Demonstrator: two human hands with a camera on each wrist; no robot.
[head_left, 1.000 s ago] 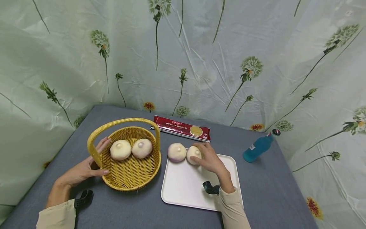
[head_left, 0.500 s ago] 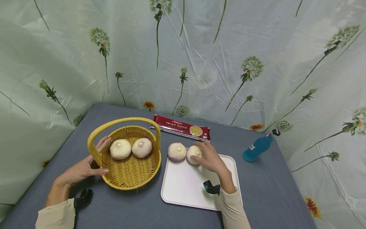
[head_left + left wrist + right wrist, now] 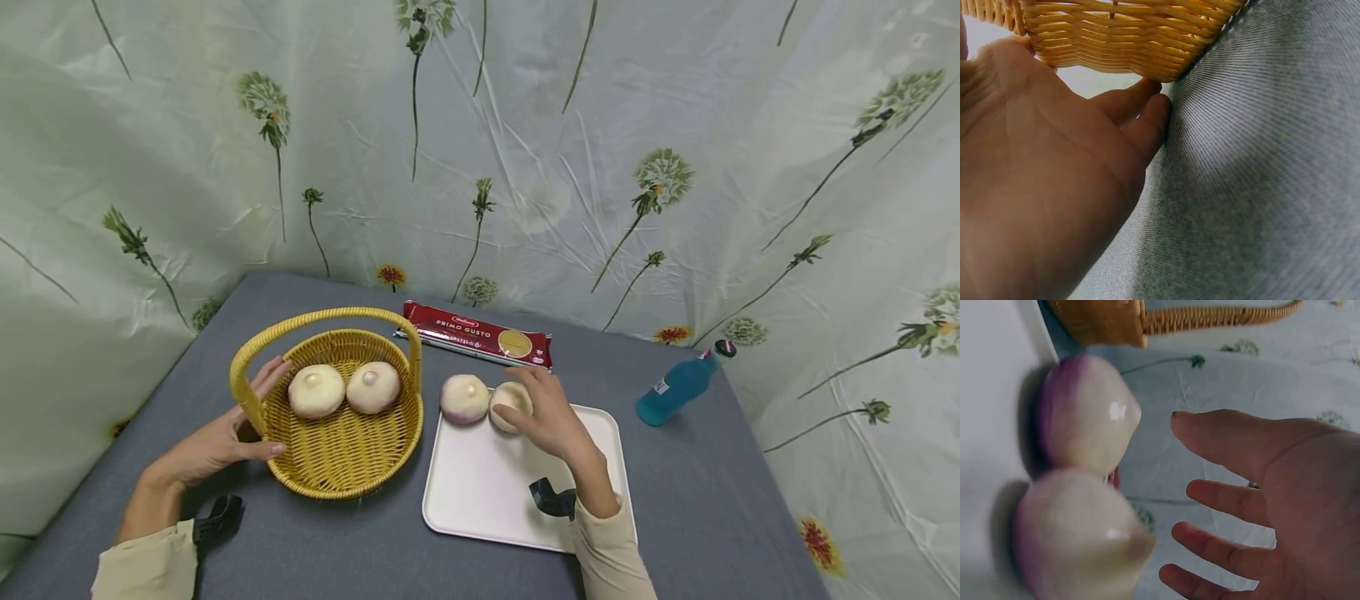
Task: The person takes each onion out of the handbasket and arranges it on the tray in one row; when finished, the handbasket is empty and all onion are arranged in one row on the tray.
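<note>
My left hand (image 3: 217, 446) grips the left side of a yellow wicker basket (image 3: 352, 479), its thumb by the near rim. In the left wrist view, fingertips (image 3: 1159, 109) reach beneath the basket's underside. Two white-and-purple turnips (image 3: 317, 392) lie in the far part of the basket. Two more sit side by side at the far left of a white tray (image 3: 480, 492): the left turnip (image 3: 463, 399) and the right turnip (image 3: 507, 408). Over the right one hovers my right hand (image 3: 551, 417); its fingers (image 3: 1222, 494) are spread and apart from both turnips in the right wrist view.
A red pasta packet (image 3: 480, 333) lies behind the tray. To the tray's right stands a blue bottle (image 3: 678, 387) with a dark cap. Grey cloth covers the table (image 3: 360, 550), and a flowered curtain (image 3: 555, 208) hangs behind it.
My right hand has let go of the right turnip on the tray and lifted slightly off it. The left hand and basket have not moved.
</note>
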